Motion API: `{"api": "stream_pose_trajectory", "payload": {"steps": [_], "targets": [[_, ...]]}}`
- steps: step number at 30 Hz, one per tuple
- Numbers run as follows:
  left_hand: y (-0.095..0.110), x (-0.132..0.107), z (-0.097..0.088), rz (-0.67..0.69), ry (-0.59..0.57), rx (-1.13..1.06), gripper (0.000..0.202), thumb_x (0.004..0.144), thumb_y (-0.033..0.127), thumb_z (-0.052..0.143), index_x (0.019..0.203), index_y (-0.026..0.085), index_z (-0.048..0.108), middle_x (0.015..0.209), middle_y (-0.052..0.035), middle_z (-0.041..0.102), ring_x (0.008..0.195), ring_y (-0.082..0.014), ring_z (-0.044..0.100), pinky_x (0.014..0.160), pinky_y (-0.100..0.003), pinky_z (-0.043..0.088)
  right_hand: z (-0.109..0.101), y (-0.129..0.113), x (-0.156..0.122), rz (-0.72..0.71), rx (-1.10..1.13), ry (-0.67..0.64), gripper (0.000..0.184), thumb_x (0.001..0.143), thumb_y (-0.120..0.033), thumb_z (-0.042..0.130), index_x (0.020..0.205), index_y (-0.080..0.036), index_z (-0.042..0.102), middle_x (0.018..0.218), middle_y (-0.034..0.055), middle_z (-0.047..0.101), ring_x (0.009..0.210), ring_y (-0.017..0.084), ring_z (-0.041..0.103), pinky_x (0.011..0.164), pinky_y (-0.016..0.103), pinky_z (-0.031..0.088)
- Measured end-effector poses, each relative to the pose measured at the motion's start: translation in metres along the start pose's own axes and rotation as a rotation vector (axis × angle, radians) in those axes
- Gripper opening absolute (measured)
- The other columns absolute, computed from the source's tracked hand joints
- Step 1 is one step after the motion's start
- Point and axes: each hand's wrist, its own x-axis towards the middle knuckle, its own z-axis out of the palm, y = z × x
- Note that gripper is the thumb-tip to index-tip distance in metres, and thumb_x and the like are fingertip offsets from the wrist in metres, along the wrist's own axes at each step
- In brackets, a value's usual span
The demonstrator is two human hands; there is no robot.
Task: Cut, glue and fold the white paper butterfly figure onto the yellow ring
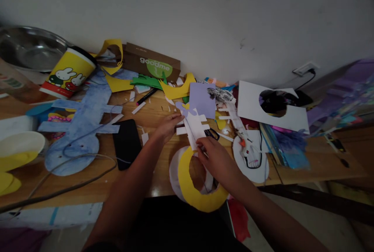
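Observation:
A white paper cutout (pixel 196 126) with side tabs lies in front of me, a folded strip standing along its middle. At its upper left edge, my left hand (pixel 169 127) has thumb and fingers closed on the paper near a small purple and yellow paper shape (pixel 186 106). Lower down, my right hand (pixel 214 156) pinches the near end of the white strip. Beneath that hand, a yellow crescent-shaped paper ring (pixel 187 185) overlaps the cutout's round white end (pixel 174 172). A purple paper sheet (pixel 198 96) sits just behind the cutout.
On the left are a blue painted cutout (pixel 73 147), a black phone (pixel 127 143), a cable (pixel 73 184) and a tilted yellow cup (pixel 68 73). A cardboard box (pixel 152 61) stands against the wall. A white sheet with a hole (pixel 248 102) and a drawn-on cutout (pixel 251 158) lie right.

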Motion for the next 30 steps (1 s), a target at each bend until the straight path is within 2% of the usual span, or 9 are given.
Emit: {"api": "stream_pose_trajectory", "payload": {"steps": [6,12,18,25,30], "targets": [[0.001,0.0,0.0,0.002,0.01,0.0,0.03,0.066,0.034,0.086,0.086,0.015,0.077,0.091,-0.008,0.077,0.08,-0.0205,0.07,0.081,-0.035,0.055,0.003,0.004,-0.008,0.059,0.048,0.019,0.014,0.091,-0.024,0.064,0.102,-0.019,0.058,0.098,0.0071,0.068,0.089,0.023,0.066,0.079,0.037,0.052],[0.0,0.001,0.0,-0.01,0.008,0.012,0.028,0.067,0.033,0.085,0.088,0.015,0.077,0.092,-0.0082,0.077,0.08,-0.0209,0.07,0.082,-0.037,0.054,0.007,0.005,-0.013,0.078,0.061,0.0,0.004,0.091,-0.018,0.061,0.091,-0.02,0.058,0.092,0.0051,0.067,0.086,0.022,0.065,0.077,0.035,0.05],[0.0,0.0,-0.001,-0.009,-0.004,0.024,0.028,0.067,0.032,0.085,0.089,0.015,0.077,0.092,-0.0076,0.077,0.081,-0.0202,0.07,0.082,-0.035,0.053,0.006,0.002,-0.013,0.061,0.056,-0.001,0.007,0.092,-0.015,0.055,0.09,-0.02,0.059,0.091,0.0057,0.066,0.084,0.022,0.063,0.076,0.035,0.049],[0.0,0.0,0.0,-0.005,-0.004,0.023,0.029,0.067,0.032,0.085,0.088,0.015,0.077,0.092,-0.0079,0.078,0.082,-0.0207,0.071,0.085,-0.036,0.053,0.008,-0.001,-0.016,0.037,0.063,0.001,0.006,0.093,-0.017,0.055,0.091,-0.02,0.059,0.09,0.0057,0.066,0.079,0.021,0.062,0.073,0.035,0.048],[0.0,0.001,-0.001,-0.008,-0.002,0.02,0.029,0.066,0.032,0.085,0.088,0.015,0.077,0.092,-0.0085,0.078,0.079,-0.0205,0.07,0.08,-0.034,0.055,0.008,-0.002,-0.019,0.022,0.095,0.001,0.006,0.095,-0.021,0.054,0.093,-0.021,0.059,0.09,0.0049,0.067,0.079,0.02,0.063,0.072,0.034,0.05]]}}
